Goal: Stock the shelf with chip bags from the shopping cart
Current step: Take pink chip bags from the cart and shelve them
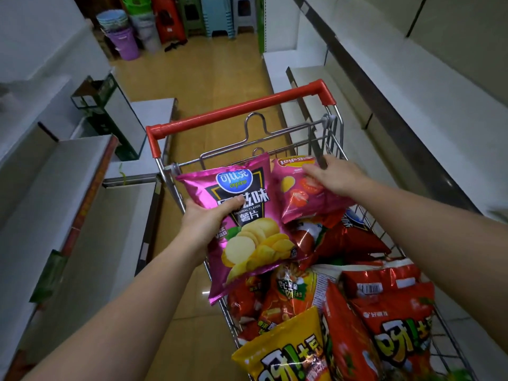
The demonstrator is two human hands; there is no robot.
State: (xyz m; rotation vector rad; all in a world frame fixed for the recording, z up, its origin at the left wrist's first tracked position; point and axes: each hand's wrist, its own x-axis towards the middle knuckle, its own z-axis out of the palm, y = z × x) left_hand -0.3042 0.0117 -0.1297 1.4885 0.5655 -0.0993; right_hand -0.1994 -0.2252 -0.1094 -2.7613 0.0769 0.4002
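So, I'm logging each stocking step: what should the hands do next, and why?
Probably lift both bags clear of the cart: the left hand already grips the magenta Copico bag, the right hand the pink Lay's bag.

Big magenta Copico chip bag [247, 229] with potato slices printed on it, tilted over the left rim of the wire shopping cart [331, 138] mid-frame, pinched by a thumb across its front. Just right of it, touching, a smaller pink Lay's tomato bag [299, 193], also lifted. Below, lower right of frame, red bags [395, 325] and one yellow bag [288, 353] heaped in the basket; pale shelf [412, 92] along the right edge.
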